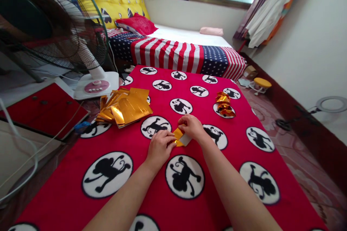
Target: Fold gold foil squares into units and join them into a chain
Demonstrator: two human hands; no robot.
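The small gold paper (178, 134) was on the red worktop (151, 202), right between the two hands. It was partly folded, and its pale back showed near the right hand (191, 127). The left hand (160, 147) had its grip pinching the near left edge of the paper. The right hand's grip was pinching the far side, with the finger and thumb close together. A messy pile of gold sheets (131, 106) lay past the left hand, on the left side. A bunch of folded gold pieces (224, 104) sat past the right hand, on the right side. A big fan (96, 68) stood to the left of the worktop.
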